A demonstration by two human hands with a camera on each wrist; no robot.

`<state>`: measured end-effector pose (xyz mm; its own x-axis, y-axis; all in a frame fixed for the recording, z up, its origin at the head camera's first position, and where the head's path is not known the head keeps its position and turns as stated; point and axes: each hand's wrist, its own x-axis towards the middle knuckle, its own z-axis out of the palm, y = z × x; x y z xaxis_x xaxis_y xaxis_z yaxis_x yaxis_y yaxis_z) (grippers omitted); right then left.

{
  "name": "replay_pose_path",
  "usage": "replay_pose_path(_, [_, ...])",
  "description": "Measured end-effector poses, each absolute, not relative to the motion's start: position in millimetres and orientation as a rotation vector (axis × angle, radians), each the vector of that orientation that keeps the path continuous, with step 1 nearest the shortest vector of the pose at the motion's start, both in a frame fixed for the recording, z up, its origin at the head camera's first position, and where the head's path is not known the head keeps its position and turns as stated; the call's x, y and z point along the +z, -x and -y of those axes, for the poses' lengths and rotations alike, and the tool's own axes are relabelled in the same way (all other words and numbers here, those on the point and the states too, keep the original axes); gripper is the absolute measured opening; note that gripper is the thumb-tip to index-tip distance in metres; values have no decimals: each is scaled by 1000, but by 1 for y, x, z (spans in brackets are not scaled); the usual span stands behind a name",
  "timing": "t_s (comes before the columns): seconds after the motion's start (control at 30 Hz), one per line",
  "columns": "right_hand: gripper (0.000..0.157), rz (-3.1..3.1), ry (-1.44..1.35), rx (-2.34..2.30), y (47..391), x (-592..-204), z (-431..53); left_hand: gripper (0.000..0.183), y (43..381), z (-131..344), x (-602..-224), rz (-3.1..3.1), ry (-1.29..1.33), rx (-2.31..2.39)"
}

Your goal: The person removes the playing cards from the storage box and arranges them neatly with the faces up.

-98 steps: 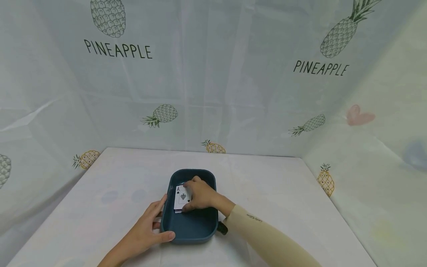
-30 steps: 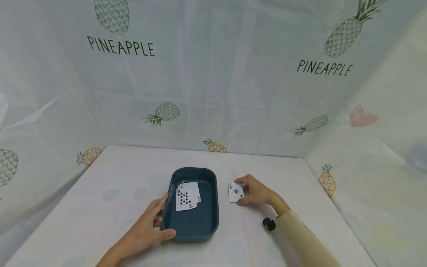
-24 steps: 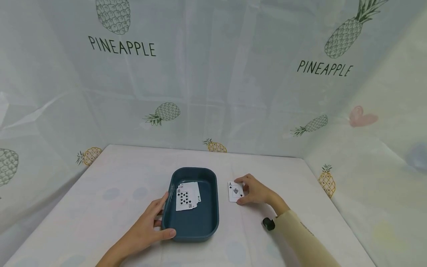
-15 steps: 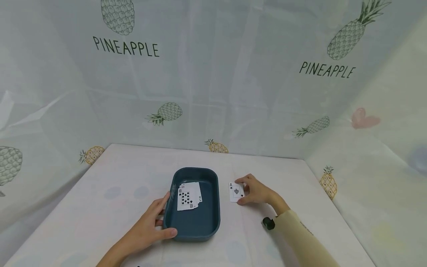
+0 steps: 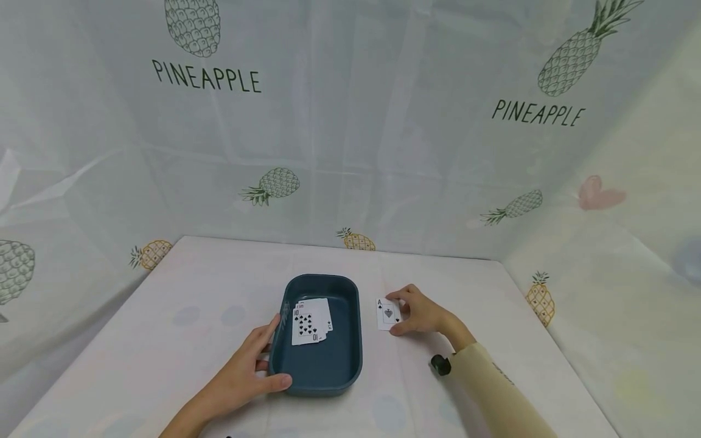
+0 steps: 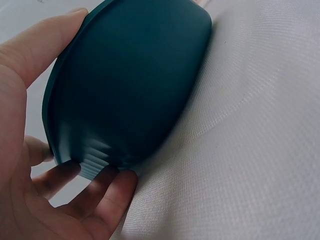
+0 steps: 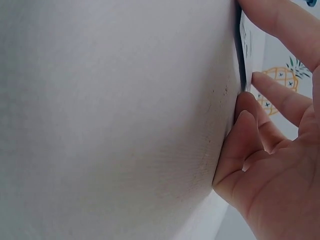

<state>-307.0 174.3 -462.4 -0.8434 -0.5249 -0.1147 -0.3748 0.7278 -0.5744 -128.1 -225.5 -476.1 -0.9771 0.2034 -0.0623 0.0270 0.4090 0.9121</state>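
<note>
A dark teal rectangular tray (image 5: 316, 372) stands on the table. My left hand (image 5: 246, 365) grips its left side, thumb over the near rim and fingers against the outer wall; the left wrist view shows the fingertips (image 6: 121, 187) low on the wall. Inside lie several overlapping playing cards, the ten of spades (image 5: 303, 325) on top. To the right of the tray, my right hand (image 5: 426, 313) pinches an ace of spades (image 5: 386, 313) by its near and far edges, between thumb and a finger. The right wrist view shows this card (image 7: 248, 45) edge-on, close over the cloth.
A white cloth with faint coloured spots covers the table (image 5: 219, 292). Cloth walls (image 5: 394, 152) printed with pineapples stand behind and at both sides. A black device (image 5: 440, 365) sits at my right wrist beside the beige sleeve (image 5: 493, 389).
From inside the tray, my right hand has moved right and onto the table with the ace of spades, uncovering the ten of spades. Over the last second both hands have kept still.
</note>
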Motion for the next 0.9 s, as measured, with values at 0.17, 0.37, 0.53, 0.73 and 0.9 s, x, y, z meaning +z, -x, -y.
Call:
replay_pose_path(0.17, [79, -2666, 697, -787, 308, -462, -175, 109, 129, 224, -476, -2508, -191, 1595])
replay_pose_path(0.37, [79, -2659, 686, -782, 308, -462, -175, 110, 128, 224, -475, -2496, -199, 1609])
replay_pose_path(0.53, [81, -2659, 692, -786, 308, -461, -175, 110, 128, 225, -475, -2493, -207, 1615])
replay_pose_path(0.73, [84, -2654, 688, -813, 307, -463, -177, 109, 128, 225, -476, -2508, -217, 1600])
replay_pose_path(0.9, [88, -2655, 691, -832, 306, -462, -179, 110, 128, 225, -476, -2517, -214, 1594])
